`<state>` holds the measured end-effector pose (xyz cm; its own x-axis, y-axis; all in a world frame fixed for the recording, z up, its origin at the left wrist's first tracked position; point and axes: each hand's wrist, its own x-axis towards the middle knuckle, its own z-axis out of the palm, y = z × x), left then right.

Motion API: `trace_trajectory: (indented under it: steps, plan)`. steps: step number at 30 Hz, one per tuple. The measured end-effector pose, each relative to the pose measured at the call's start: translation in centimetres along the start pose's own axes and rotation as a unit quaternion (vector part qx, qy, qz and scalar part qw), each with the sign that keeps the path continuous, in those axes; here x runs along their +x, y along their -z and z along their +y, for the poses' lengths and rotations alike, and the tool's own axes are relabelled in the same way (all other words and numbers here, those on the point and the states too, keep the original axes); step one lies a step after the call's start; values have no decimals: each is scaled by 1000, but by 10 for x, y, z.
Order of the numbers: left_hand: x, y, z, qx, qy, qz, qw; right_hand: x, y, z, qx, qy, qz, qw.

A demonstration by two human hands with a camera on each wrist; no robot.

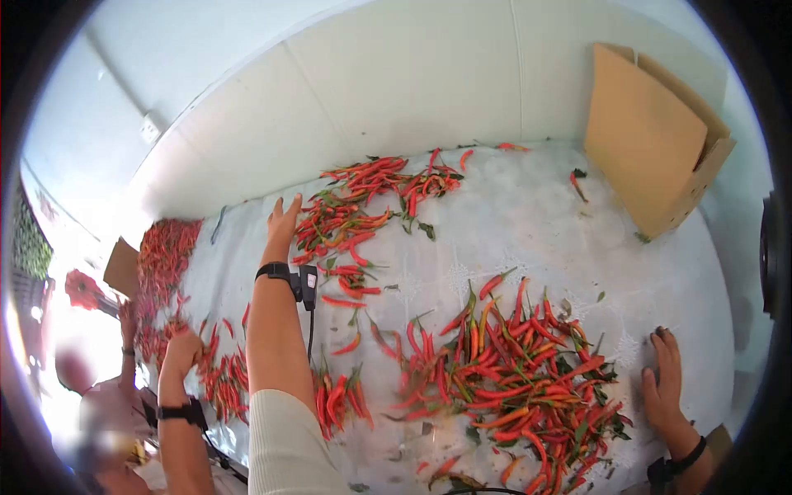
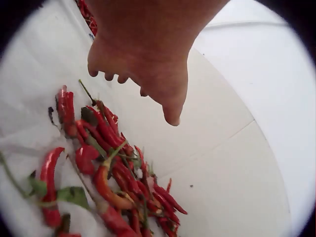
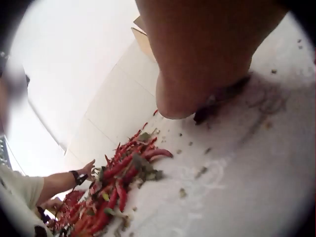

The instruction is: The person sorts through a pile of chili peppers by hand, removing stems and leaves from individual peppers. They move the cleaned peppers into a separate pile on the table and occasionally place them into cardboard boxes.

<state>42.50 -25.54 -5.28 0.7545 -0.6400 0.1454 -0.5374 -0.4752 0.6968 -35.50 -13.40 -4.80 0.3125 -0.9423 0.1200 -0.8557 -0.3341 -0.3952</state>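
My left hand reaches over the far side of the table, fingers spread, beside a heap of red chili peppers. In the left wrist view the hand hangs with fingers extended above the peppers, holding nothing. My right hand rests on the white table covering at the right, fingers extended, to the right of a large pile of red and orange chilies. In the right wrist view a dark shrivelled scrap shows under that hand, whose fingers are mostly hidden.
A cardboard box stands at the back right against the pale wall. At left, another person's hand is over more chilies, with a dense heap behind. Loose leaves and bits lie scattered on the plastic sheet.
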Motion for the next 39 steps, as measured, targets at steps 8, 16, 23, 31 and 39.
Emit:
trace_trajectory:
  steps: [8, 16, 23, 31, 39]
  plan:
    - [-20, -55, 51, 59, -179, -158, 969, 3, -3, -9, -28, -4, 0, 1000]
    - [-174, -81, 117, -53, -419, -344, 839, 4, -3, -4, -10, 2, 12, 1000]
    - [-109, -64, 177, -90, -230, -197, 949, 3, -8, -2, -20, -14, 11, 1000]
    - [93, -100, 88, 98, 40, 13, 994, 3, -5, -2, -23, -9, -12, 1000]
    - [118, -150, 52, 256, -57, -15, 965, 0, -3, 2, -73, -7, -59, 996]
